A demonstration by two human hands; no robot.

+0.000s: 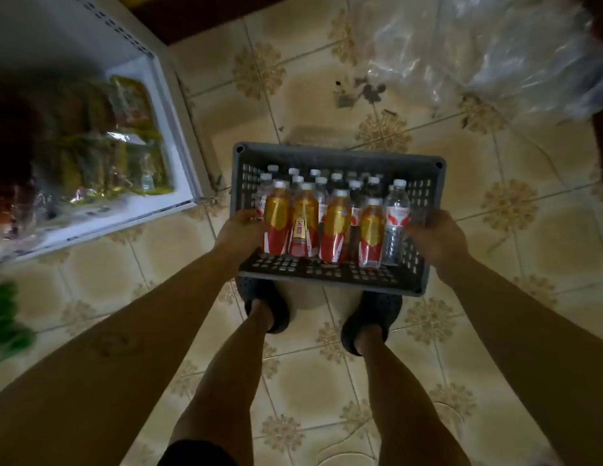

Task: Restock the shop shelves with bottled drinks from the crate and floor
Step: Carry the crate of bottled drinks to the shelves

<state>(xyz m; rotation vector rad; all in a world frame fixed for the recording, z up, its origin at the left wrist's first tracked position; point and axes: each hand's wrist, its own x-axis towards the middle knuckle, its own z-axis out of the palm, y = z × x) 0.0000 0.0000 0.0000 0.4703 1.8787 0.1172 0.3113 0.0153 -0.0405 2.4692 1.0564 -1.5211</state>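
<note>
A grey slotted plastic crate [337,156] hangs in front of me above my feet. My left hand [238,232] grips its left side and my right hand [436,235] grips its right side. Inside stand several bottles with white caps: a front row of amber drinks with red and gold labels [335,227], one clear water bottle [396,220] at the front right, and more bottles behind them. The white shop shelf [179,129] is at the left, its lower level holding yellow-green packets.
Patterned beige floor tiles [515,203] spread all around. Crumpled clear plastic wrap [488,52] lies at the upper right. Green items [4,324] show at the left edge. My feet in dark shoes [270,307] stand just under the crate.
</note>
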